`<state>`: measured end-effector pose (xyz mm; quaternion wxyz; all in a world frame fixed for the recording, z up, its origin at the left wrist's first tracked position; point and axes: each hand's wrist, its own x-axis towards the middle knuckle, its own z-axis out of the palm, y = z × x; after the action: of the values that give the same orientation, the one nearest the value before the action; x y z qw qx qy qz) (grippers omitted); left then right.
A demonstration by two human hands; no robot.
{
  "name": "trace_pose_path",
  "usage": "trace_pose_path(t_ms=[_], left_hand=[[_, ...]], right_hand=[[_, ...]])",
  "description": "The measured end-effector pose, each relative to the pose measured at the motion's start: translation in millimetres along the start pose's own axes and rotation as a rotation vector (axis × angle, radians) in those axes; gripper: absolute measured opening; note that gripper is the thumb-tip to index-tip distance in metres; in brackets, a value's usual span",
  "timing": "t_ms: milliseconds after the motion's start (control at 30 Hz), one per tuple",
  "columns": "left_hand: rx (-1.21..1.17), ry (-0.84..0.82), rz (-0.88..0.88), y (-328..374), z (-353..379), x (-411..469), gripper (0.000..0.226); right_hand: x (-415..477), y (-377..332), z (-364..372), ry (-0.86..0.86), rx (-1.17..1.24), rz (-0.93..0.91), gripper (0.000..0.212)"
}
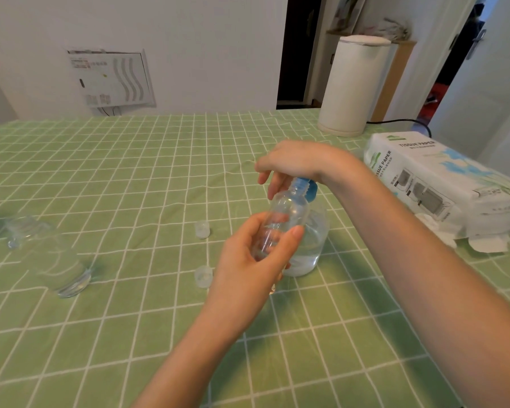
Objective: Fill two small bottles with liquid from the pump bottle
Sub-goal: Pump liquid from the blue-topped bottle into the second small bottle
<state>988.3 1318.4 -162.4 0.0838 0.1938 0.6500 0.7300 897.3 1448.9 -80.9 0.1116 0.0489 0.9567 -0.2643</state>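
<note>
left hand [252, 256]: fingers and thumb curled round a small clear bottle [289, 209], held tilted above the table [124, 172], mouth at the blue pump head [310, 189]. right hand [295, 160]: palm rests on the pump head, fingers relaxed, gripping nothing. pump bottle [314, 245] stands upright just behind. second clear bottle [61, 262] lies far left.

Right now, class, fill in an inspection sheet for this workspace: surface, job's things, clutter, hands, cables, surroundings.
Surface: green checked tablecloth, creased.
Job's things: pump bottle upright, partly filled; small bottle tilted, mouth at the blue pump head.
Clutter: two caps loose; clear containers lying at left, blurred; tissue pack.
Hands: left hand grips the small bottle; right hand rests on the pump head.
Cables: black cable behind the tissue pack.
Surroundings: white canister, wall panel, doorway.
</note>
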Motion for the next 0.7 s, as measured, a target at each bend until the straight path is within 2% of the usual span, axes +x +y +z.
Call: trace_pose_path(t_ms=[367,700], left_hand=[[-0.006,-0.006,0.011,4.3,-0.4,3.6,0.033],[-0.01,0.003,0.0,2.4,1.0,1.3,0.035]], right_hand=[[-2.5,-11.2,-12.8,0.026,-0.121,-0.035,0.024],[-4.9,-4.6,-4.8,0.067,0.023,-0.051,0.026]])
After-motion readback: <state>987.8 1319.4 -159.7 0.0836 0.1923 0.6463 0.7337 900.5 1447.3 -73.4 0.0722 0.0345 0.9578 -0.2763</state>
